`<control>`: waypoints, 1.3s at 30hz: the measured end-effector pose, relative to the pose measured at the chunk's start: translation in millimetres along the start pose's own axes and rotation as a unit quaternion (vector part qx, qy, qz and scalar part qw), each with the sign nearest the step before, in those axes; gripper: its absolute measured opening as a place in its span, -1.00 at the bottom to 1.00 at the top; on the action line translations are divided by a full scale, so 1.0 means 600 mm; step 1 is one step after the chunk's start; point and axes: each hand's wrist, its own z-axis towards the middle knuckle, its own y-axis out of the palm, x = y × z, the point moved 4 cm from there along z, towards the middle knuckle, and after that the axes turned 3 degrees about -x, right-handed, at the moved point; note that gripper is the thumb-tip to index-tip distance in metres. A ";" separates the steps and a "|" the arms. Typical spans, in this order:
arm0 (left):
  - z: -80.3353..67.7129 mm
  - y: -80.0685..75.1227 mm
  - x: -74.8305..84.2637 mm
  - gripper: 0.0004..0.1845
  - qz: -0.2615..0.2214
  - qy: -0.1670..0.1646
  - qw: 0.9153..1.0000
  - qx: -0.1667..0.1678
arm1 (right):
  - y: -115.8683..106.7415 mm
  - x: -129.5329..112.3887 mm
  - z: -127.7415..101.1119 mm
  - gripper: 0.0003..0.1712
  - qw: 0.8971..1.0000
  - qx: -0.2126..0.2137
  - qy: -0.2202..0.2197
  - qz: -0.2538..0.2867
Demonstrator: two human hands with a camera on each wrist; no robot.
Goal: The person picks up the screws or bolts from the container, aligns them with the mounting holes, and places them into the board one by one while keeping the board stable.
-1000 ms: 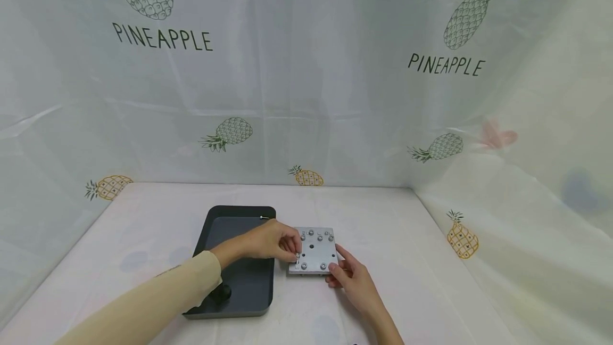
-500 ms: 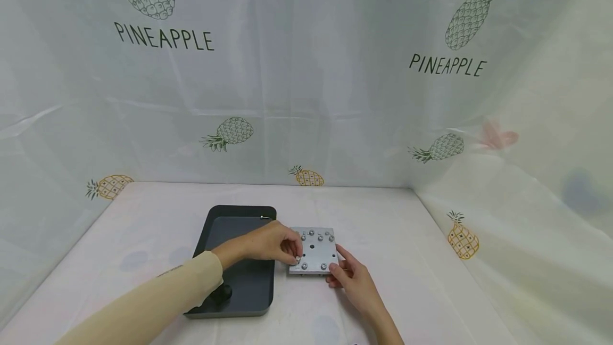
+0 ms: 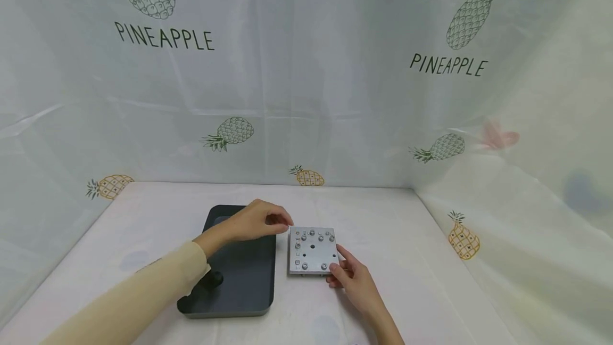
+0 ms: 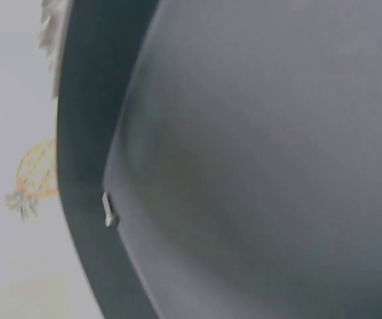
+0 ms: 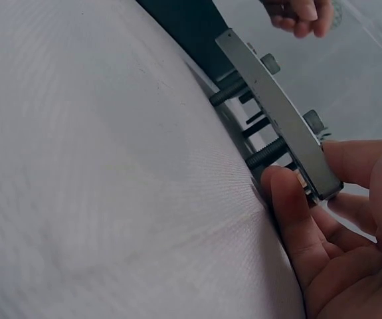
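A square metal plate [image 3: 312,250] with several screws in it lies on the table beside a dark tray [image 3: 261,302]. My right hand [image 3: 347,273] grips the plate's near right corner, thumb under and fingers over the edge [image 5: 310,179]. In the right wrist view the plate [image 5: 270,106] stands on bolt shafts above the cloth. My left hand [image 3: 263,221] hovers over the tray's far right corner, just left of the plate, fingers curled with nothing visible between them. A small silver screw [image 4: 109,211] lies by the tray's inner wall below that hand.
A black round knob [image 3: 210,279] sits in the tray's near left part, by my left sleeve. Pineapple-print cloth covers the table [image 3: 421,260] and hangs as walls behind and on the right.
My left hand has let go of the screw at the plate's left edge and moved up and left over the tray. The right hand and plate have stayed put.
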 end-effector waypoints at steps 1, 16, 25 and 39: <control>-0.002 -0.010 -0.003 -0.84 0.005 -0.009 1.000 0.016 | 0.000 0.000 0.000 -0.23 1.000 0.001 0.001 -0.002; -0.031 -0.047 -0.090 -0.75 0.101 -0.097 0.987 0.072 | -0.001 0.007 -0.001 -0.22 1.000 -0.002 0.005 -0.004; -0.021 -0.023 -0.106 -0.69 0.134 -0.125 0.982 0.044 | -0.001 0.005 -0.001 -0.23 1.000 -0.003 0.002 0.002; -0.027 0.002 -0.134 -0.84 0.177 -0.176 0.965 0.083 | -0.001 0.000 0.000 -0.24 1.000 0.000 -0.004 0.005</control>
